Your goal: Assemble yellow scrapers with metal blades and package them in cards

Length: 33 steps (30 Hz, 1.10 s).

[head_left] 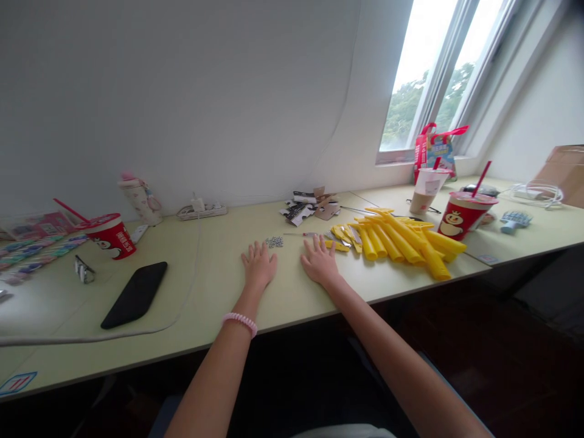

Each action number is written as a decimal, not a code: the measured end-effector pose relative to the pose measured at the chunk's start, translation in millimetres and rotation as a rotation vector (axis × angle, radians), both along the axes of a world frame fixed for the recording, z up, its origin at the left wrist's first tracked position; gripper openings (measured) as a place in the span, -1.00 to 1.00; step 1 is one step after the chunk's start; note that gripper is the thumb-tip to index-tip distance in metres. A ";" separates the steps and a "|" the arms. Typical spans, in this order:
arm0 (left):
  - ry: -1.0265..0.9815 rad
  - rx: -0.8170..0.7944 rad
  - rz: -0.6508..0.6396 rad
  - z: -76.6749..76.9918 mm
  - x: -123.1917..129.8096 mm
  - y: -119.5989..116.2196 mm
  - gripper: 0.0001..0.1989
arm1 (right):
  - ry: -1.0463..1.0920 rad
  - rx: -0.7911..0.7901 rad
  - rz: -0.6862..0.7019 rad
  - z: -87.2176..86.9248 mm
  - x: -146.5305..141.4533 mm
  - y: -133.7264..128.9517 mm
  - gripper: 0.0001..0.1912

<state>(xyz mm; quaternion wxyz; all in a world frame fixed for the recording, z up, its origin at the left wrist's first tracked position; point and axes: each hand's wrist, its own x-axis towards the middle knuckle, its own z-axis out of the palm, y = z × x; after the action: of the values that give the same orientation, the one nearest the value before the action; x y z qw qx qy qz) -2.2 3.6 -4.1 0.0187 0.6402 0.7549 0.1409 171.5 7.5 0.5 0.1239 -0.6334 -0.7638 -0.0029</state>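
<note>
Pale and long, the table [285, 298] runs along a white wall [182, 97]. On it, a small heap of metal bits [275, 242], probably screws, lies just beyond and right of the left hand [260, 267], which is the nearer one. The heap has no clear long axis. The right hand [320, 263] is palm down too; both hands have fingers spread and hold nothing. A thin screwdriver [309, 234] lies left to right just beyond the right fingertips. Flat yellow pieces [337, 246] sit beside that hand, whether touching I cannot tell; farther right, yellow tubes [401, 240] point mostly from far left to near right.
</note>
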 end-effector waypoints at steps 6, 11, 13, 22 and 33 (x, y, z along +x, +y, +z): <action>0.005 -0.034 -0.040 -0.1 0.0 1.4 -0.37 | -0.013 -0.139 -0.004 0.9 1.5 4.6 -0.40; 0.026 -0.012 -0.040 -0.5 -0.7 1.2 -0.39 | -0.010 -0.144 0.011 0.2 1.7 5.8 -0.39; 0.027 -0.003 -0.043 -1.2 -1.1 1.4 -0.40 | -0.011 -0.151 0.015 0.1 1.9 5.9 -0.39; 0.010 0.003 -0.052 -2.8 -4.1 1.7 -0.41 | -0.006 -0.165 0.034 1.7 1.7 6.2 -0.38; 0.006 0.026 -0.057 -3.0 -3.6 0.8 -0.44 | -0.021 -0.171 0.043 4.9 2.7 4.0 -0.39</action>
<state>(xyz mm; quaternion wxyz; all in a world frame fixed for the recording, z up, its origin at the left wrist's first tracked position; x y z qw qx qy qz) -5.9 4.4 -7.2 0.0123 0.6622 0.7344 0.1482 174.2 11.4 5.4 0.0616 -0.6251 -0.7759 0.0582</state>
